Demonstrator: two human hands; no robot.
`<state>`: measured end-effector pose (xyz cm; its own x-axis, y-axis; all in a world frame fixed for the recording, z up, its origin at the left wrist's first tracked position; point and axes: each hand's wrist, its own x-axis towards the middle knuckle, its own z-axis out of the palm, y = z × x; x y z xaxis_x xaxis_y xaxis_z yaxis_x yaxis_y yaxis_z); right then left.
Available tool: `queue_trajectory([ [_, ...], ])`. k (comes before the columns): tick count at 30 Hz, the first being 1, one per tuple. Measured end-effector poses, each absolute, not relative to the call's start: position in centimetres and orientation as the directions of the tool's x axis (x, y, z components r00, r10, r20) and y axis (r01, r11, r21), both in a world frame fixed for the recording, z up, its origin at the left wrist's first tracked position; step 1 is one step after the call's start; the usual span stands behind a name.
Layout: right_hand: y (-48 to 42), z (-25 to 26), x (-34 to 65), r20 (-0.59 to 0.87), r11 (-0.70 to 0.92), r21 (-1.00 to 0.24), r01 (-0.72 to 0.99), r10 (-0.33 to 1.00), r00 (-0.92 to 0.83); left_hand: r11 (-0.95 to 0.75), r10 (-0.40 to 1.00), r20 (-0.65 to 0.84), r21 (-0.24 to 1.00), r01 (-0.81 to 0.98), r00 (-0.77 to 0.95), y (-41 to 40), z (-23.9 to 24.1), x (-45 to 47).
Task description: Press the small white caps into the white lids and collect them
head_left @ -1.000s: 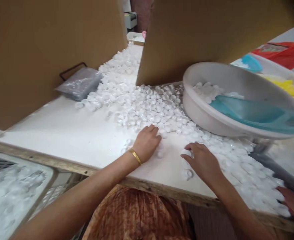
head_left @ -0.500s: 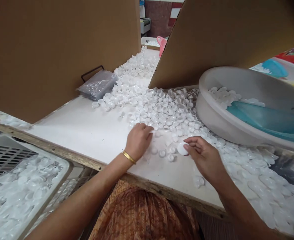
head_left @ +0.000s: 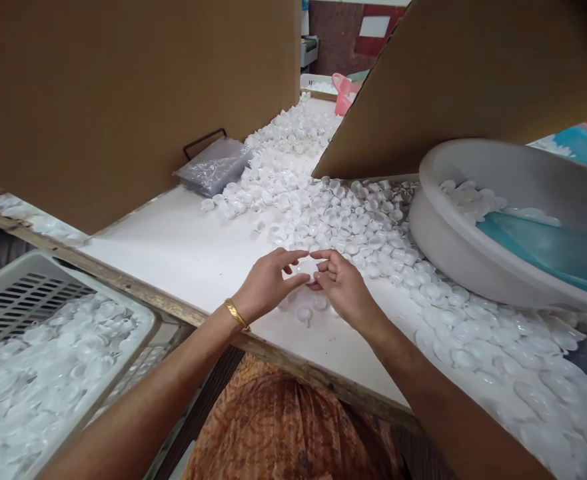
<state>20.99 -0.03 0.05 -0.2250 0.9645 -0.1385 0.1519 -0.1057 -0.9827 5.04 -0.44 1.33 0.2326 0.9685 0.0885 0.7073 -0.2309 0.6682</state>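
Observation:
Both my hands meet over the white tabletop, with a small white round plastic cap (head_left: 305, 268) between their fingertips. My left hand (head_left: 269, 280), with a gold bracelet at the wrist, has its thumb and fingers curled at the cap's left side. My right hand (head_left: 342, 285) grips the cap from the right with thumb and fingers. Fingers cover part of the cap, so its exact shape is unclear. Just below the hands lie a few loose white plastic pieces (head_left: 304, 313). A large heap of small white cup-shaped parts (head_left: 323, 213) spreads beyond my fingers.
At right stands a big grey basin (head_left: 430, 220) with white parts and a teal scoop (head_left: 533, 250). White round pieces (head_left: 478, 333) cover the table's right side. A full plastic basket (head_left: 143, 320) sits lower left. Cardboard panels (head_left: 138, 100) and a plastic-wrapped pack (head_left: 213, 167) stand behind.
My right hand has moved left with the white cap, bringing it to my left hand. The two hands now meet at the cap. The camera view has shifted slightly left.

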Motion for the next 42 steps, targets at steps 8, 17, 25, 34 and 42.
queue_trajectory([
  [8, 0.1, 0.4, 20.3, 0.082, 0.242, -0.846, 0.476, 0.94, -0.331, 0.172, 0.985, -0.16, 0.948, 0.267, -0.066, 0.5, 0.8, 2.7],
  [17, -0.8, -1.5, 18.6, 0.23, 0.59, -0.22, 0.777, 0.805, -0.547, 0.369, 0.929, -0.367, 0.928, 0.045, -0.049, -1.3, -0.7, 0.5],
  [25, 1.5, -3.0, 15.4, 0.286, 0.574, -0.291, 0.765, 0.815, -0.503, 0.329, 0.936, -0.321, 0.944, 0.029, -0.145, -0.2, -2.0, 0.4],
  [34, 1.2, -2.7, 15.8, 0.301, 0.558, -0.307, 0.771, 0.826, -0.477, 0.327, 0.944, -0.304, 0.918, 0.226, -0.132, 0.6, -2.3, 0.8],
  [42, 1.4, -3.1, 16.2, 0.277, 0.574, -0.259, 0.777, 0.815, -0.51, 0.353, 0.936, -0.334, 0.897, 0.265, -0.113, 0.4, -2.0, 1.4],
])
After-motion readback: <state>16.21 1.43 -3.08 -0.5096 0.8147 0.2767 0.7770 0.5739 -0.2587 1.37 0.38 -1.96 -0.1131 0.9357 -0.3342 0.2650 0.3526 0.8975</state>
